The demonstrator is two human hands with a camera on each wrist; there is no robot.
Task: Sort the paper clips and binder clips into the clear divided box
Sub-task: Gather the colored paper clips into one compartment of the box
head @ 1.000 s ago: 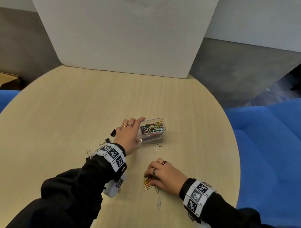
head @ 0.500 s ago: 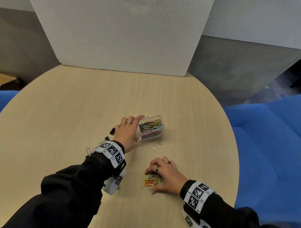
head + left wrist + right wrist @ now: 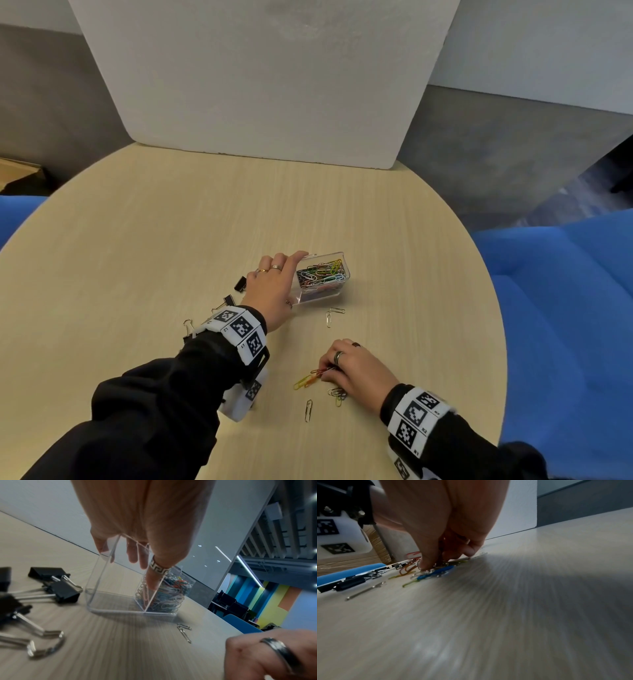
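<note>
A clear divided box (image 3: 337,288) (image 3: 120,609) stands mid-table; its right compartment holds several coloured paper clips (image 3: 320,275), its left compartment looks empty in the left wrist view. My left hand (image 3: 274,287) grips the box's left end, fingers over the rim. My right hand (image 3: 356,371) is near the front edge, its fingertips pinching coloured paper clips (image 3: 310,377) (image 3: 435,572) against the table. Black binder clips (image 3: 239,284) (image 3: 56,586) lie left of the box, partly hidden by my left wrist.
Two silver paper clips (image 3: 334,315) (image 3: 184,630) lie just in front of the box, and one more silver clip (image 3: 308,409) lies nearer me. A white foam board (image 3: 267,78) stands at the table's far edge. Blue seating (image 3: 561,308) flanks the round table (image 3: 137,240).
My right hand drew back toward me, dragging the coloured clips into a small bunch and now pinching some. The left hand kept its hold on the box.
</note>
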